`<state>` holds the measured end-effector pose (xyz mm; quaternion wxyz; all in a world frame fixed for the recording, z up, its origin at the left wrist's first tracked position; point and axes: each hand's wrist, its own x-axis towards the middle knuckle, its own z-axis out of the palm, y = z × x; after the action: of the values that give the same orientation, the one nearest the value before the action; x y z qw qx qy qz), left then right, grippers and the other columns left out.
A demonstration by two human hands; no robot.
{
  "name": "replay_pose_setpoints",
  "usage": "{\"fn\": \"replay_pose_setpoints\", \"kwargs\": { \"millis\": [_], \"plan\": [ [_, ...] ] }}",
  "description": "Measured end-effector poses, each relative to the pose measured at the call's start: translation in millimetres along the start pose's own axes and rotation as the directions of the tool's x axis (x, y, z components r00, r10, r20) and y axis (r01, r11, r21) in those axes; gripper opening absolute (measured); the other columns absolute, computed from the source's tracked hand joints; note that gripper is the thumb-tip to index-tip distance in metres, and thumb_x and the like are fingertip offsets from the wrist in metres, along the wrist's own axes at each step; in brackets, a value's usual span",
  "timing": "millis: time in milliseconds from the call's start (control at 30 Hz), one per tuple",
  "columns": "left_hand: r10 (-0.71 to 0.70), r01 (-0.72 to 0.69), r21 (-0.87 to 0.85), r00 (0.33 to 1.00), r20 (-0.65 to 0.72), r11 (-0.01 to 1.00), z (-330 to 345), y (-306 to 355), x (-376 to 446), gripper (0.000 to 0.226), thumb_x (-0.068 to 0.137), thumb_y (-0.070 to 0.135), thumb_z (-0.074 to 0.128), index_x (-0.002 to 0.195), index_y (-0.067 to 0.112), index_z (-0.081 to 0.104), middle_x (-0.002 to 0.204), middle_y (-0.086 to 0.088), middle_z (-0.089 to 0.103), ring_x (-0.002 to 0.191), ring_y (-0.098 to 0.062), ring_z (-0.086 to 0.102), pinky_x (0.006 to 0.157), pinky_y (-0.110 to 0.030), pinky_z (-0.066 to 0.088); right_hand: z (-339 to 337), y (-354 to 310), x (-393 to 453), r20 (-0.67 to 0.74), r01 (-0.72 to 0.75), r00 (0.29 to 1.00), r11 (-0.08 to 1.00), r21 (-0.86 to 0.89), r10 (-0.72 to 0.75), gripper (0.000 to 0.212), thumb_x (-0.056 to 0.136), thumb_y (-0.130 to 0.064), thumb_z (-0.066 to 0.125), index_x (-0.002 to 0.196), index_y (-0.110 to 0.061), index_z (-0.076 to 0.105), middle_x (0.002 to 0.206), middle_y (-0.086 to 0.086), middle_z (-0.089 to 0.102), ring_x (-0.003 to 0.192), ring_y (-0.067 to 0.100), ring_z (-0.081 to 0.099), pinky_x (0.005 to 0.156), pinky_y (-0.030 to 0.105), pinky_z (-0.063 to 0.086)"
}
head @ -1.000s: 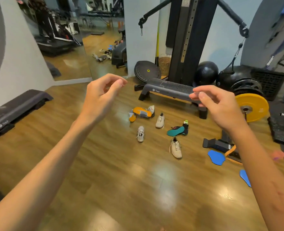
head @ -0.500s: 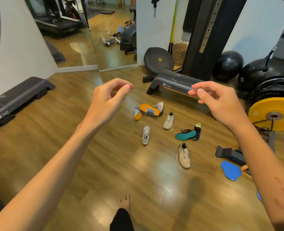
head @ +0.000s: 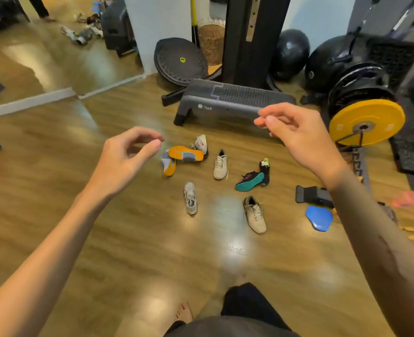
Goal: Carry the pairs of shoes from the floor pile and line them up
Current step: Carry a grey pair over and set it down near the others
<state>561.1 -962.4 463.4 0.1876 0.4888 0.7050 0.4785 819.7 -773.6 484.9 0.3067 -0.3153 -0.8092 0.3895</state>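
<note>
Several shoes lie scattered on the wooden floor ahead. Two grey shoes with orange soles (head: 185,154) lie tipped over at the back left. A beige shoe (head: 220,165) stands upright beside them, its match (head: 255,214) nearer and to the right. A grey laced shoe (head: 190,198) sits alone in the middle. A black pair with a teal sole (head: 251,181) lies at the right. My left hand (head: 125,159) and right hand (head: 298,137) hover in the air above the pile, fingers loosely curled, holding nothing.
A grey aerobic step (head: 228,100) stands just behind the shoes, under a black cable machine column (head: 252,37). A yellow weight plate (head: 367,121), dark balls and blue pads (head: 319,218) crowd the right. A wall mirror is at the left. My bare feet (head: 184,311) are below.
I have stepped closer to the shoes, which now sit larger and lower in view. Both hands stay raised and empty. My leg and foot have come into view at the bottom.
</note>
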Motion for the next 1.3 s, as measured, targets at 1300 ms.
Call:
{"fn": "replay_pose_setpoints", "kwargs": {
  "millis": [1300],
  "plan": [
    [-0.235, 0.208, 0.394, 0.972, 0.020, 0.895, 99.1, -193.0, 310.7, 0.008, 0.091, 0.015, 0.061, 0.094, 0.011, 0.067, 0.092, 0.002, 0.068, 0.089, -0.018, 0.062, 0.074, -0.023, 0.043, 144.3, 284.0, 389.3, 0.415, -0.036, 0.895, 0.954, -0.298, 0.163, 0.032, 0.100, -0.012, 0.048, 0.130, -0.015, 0.055, 0.126, 0.004, 0.063, 0.117, 0.015, 0.057, 0.096, 0.028, 0.045]
  ]
}}
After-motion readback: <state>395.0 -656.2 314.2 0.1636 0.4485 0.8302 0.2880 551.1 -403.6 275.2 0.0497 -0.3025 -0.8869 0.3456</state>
